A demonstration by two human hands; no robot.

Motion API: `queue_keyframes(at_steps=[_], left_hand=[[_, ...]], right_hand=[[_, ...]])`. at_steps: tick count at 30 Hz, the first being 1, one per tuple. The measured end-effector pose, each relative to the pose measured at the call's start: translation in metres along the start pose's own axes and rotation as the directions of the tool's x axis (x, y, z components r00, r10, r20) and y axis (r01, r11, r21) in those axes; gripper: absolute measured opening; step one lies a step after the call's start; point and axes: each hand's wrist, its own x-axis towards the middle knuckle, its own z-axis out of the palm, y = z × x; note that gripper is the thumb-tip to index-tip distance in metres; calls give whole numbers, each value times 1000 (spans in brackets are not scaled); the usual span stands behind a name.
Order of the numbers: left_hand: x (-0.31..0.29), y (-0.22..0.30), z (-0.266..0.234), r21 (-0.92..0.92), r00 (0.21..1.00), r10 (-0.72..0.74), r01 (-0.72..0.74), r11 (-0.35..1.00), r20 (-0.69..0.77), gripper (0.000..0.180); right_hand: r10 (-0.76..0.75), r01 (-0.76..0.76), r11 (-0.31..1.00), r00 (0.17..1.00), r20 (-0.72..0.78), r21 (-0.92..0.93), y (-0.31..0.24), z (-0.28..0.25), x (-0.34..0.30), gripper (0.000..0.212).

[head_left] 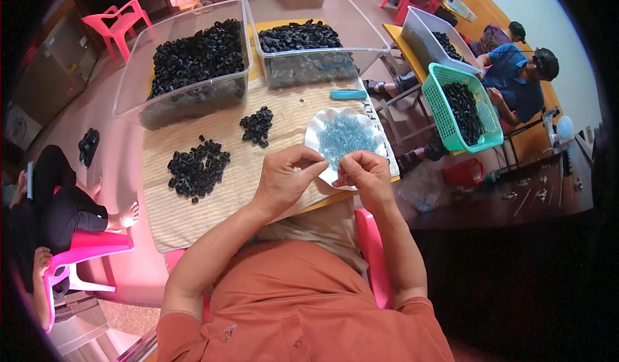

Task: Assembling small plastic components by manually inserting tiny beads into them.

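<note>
My left hand (290, 179) and my right hand (367, 176) meet closely over the near edge of a white scalloped plate (313, 133). The fingertips of both are pinched; whatever they hold is too small or hidden to name. A heap of tiny translucent bluish pieces (348, 136) lies on the plate. To the left of my hands, a loose pile of small black parts (196, 170) spreads on the ribbed table cover (251, 162). A smaller pile of black parts (257, 126) sits farther back, nearer the plate.
Two large clear bins (193, 91) (309, 68) of black parts stand at the table's back. A turquoise slim-handled tool (348, 94) lies behind the plate. To the right are a green basket (433, 107) and a seated person (516, 81); another person (64, 201) sits at left.
</note>
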Motion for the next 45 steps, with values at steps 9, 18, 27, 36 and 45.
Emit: queue_keyframes(at_steps=[9, 18, 27, 36, 45], left_hand=[[-29, 0, -11, 155, 986, 162, -167, 974, 47, 14], [-46, 6, -26, 265, 970, 219, -240, 934, 105, 18], [-58, 11, -37, 411, 894, 394, -447, 794, 212, 20], [-62, 14, -51, 421, 891, 398, -455, 785, 220, 19], [-70, 0, -69, 290, 995, 73, -48, 956, -74, 18]], right_hand=[[-19, 34, 993, 991, 132, -109, 5, 15, -7, 18], [96, 32, 909, 954, 283, -415, -3, 21, -9, 16], [377, -161, 871, 824, 423, -463, -14, 32, 7, 22], [487, -170, 822, 704, 517, -543, -9, 44, 28, 23], [-94, 332, 648, 928, 361, -686, -11, 94, 60, 25]])
